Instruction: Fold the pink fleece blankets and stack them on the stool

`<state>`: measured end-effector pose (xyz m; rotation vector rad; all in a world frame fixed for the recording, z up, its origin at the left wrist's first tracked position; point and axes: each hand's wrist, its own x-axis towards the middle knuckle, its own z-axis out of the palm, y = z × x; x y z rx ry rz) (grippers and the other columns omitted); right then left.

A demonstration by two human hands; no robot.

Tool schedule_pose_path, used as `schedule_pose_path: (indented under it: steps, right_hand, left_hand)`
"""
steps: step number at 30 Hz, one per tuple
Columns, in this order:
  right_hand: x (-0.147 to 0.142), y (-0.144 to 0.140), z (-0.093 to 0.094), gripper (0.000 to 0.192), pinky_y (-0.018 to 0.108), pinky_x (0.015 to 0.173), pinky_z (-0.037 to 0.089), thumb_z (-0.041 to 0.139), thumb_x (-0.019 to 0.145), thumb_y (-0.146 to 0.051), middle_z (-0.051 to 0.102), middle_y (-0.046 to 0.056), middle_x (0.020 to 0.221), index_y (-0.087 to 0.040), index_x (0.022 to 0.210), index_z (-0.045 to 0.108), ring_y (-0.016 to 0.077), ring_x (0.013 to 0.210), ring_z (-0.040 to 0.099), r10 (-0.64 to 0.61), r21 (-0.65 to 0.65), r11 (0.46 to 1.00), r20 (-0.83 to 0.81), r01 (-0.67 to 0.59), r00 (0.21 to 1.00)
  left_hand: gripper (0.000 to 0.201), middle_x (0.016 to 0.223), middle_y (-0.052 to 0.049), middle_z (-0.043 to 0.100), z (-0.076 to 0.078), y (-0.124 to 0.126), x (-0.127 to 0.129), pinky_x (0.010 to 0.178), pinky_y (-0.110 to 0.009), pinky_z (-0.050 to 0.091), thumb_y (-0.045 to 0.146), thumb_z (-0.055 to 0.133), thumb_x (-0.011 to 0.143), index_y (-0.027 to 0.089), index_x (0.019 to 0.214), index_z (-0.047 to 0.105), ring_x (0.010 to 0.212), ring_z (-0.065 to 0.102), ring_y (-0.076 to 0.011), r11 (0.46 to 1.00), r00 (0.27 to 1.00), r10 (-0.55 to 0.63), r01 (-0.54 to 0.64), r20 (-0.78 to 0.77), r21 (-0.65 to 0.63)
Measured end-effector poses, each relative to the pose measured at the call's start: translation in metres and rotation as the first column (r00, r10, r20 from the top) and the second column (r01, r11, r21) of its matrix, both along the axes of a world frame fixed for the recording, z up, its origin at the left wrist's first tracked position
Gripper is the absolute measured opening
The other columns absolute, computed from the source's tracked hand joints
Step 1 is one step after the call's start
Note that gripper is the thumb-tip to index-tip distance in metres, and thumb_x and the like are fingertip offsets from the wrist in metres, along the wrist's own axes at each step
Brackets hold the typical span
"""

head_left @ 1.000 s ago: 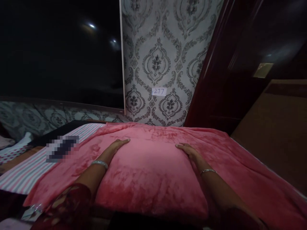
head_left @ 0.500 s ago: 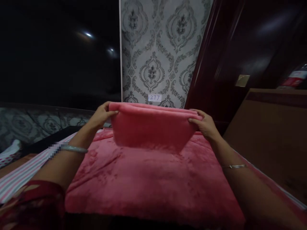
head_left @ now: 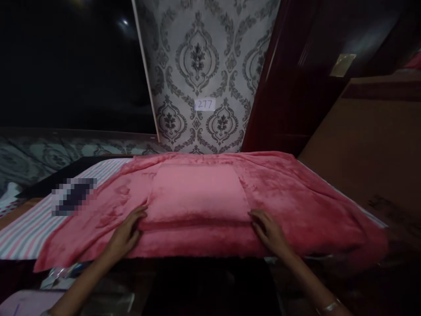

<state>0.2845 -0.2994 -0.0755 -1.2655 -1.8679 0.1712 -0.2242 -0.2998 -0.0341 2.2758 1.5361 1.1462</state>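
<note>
A folded pink fleece piece (head_left: 197, 193) lies flat on top of a spread pink fleece blanket (head_left: 296, 202) that covers the bed. My left hand (head_left: 126, 232) rests at the near left corner of the folded piece, fingers on the fabric. At the near right corner my right hand (head_left: 269, 230) lies the same way, fingers touching the folded edge. Whether either hand pinches the cloth I cannot tell; both look pressed flat against it.
A striped sheet (head_left: 29, 228) shows at the left beside a blurred dark patch (head_left: 74, 195). Patterned wallpaper with a small "277" label (head_left: 204, 104) stands behind the bed. Dark red wood (head_left: 283, 87) and a brown panel (head_left: 368, 145) are at the right.
The folded pink piece, held up in the air by both hands half a second ago, now lies flat on the blanket. My hands have dropped to its near corners.
</note>
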Motion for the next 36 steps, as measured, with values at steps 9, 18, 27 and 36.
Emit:
schedule_pose_path:
  steps: [9,18,27,36]
  right_hand:
    - [-0.019,0.015,0.034,0.038,0.037,0.077,0.054,0.047,0.084,-0.052,0.072,0.007,0.088,-0.021,0.094,0.066,0.025,0.085,0.067,-0.17,-0.3,0.951,-0.326,0.068,0.93]
    - [-0.028,0.022,0.043,0.035,0.031,0.06,0.044,0.06,0.071,-0.057,0.062,0.001,0.068,-0.024,0.081,0.057,0.0193,0.062,0.057,-0.27,-0.348,0.921,-0.252,0.173,0.929]
    - [-0.021,0.03,0.024,0.038,0.029,0.056,0.042,0.061,0.072,-0.06,0.05,-0.003,0.06,-0.024,0.068,0.05,0.0159,0.056,0.048,-0.232,-0.261,0.957,-0.44,0.124,0.867]
    - [-0.02,0.022,0.027,0.043,0.04,0.076,0.053,0.055,0.083,-0.06,0.068,0.009,0.09,-0.019,0.095,0.063,0.0256,0.085,0.064,-0.261,-0.128,0.964,-0.317,0.232,0.912]
  left_hand:
    - [0.056,0.088,-0.007,0.072,0.034,0.011,0.024,0.075,-0.036,0.052,0.071,0.06,0.064,0.021,0.091,0.063,0.084,0.065,-0.0278,0.891,0.914,0.363,-0.283,0.182,-0.355]
    - [0.052,0.065,0.001,0.054,0.044,0.01,0.04,0.058,-0.027,0.04,0.072,0.057,0.064,0.021,0.074,0.061,0.063,0.049,-0.0174,0.887,0.933,0.324,-0.242,0.156,-0.393]
    - [0.051,0.057,0.004,0.043,0.038,0.011,0.038,0.055,-0.026,0.033,0.071,0.062,0.06,0.022,0.061,0.049,0.06,0.039,-0.014,0.878,0.917,0.32,-0.193,0.237,-0.438]
    - [0.052,0.109,-0.015,0.068,0.034,0.008,0.043,0.088,-0.042,0.051,0.059,0.044,0.085,0.015,0.106,0.062,0.1,0.063,-0.0288,0.941,0.94,0.339,-0.339,-0.032,-0.011]
